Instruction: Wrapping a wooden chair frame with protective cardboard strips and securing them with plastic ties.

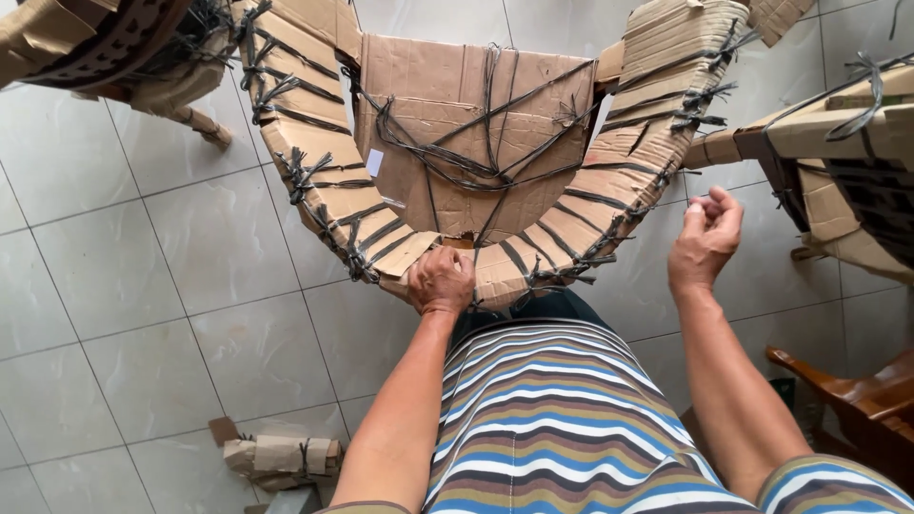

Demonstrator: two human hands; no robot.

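A chair wrapped in brown cardboard (476, 105) and tied with black straps stands right in front of me, its curved back rail (324, 190) bending toward me. My left hand (441, 279) is clenched on the near edge of that rail at its middle, where the cardboard is torn. My right hand (706, 238) is raised to the right of the rail, fingers pinched together on something thin that I cannot make out, close to the loose ends of a black strap (609, 249).
More cardboard-wrapped furniture stands at the top left (105, 48) and at the right (847, 143). A bare wooden chair arm (847, 390) juts in at lower right. A small wrapped bundle (281, 457) lies on the pale tiled floor (143, 286) at lower left.
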